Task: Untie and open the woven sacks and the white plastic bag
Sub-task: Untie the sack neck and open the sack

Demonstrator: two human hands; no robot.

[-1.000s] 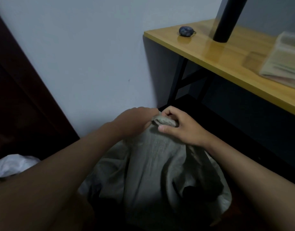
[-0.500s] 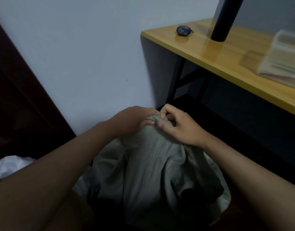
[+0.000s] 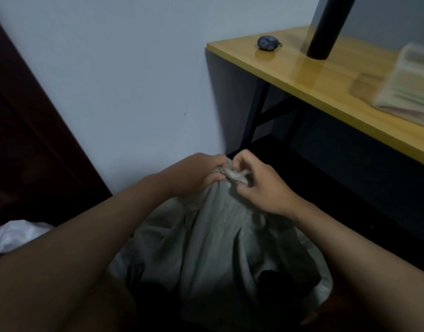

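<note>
A grey woven sack (image 3: 213, 245) stands on the floor in front of me, its top gathered into a twisted knot (image 3: 232, 174). My left hand (image 3: 194, 173) grips the gathered neck from the left. From the right, my right hand (image 3: 259, 185) pinches the knot with curled fingers. The sack's body falls in folds below both hands. A white plastic bag (image 3: 16, 234) shows at the lower left, partly hidden behind my left forearm.
A yellow wooden table (image 3: 326, 75) on a black frame stands at the right, carrying a small dark blue object (image 3: 267, 43), a black post (image 3: 326, 27) and a stack of papers (image 3: 407, 85). A pale wall is behind; a dark brown door panel (image 3: 26, 140) is at the left.
My right fingers have shifted on the knot, curling over it more from above. The left hand keeps its grip on the neck. The view has barely moved.
</note>
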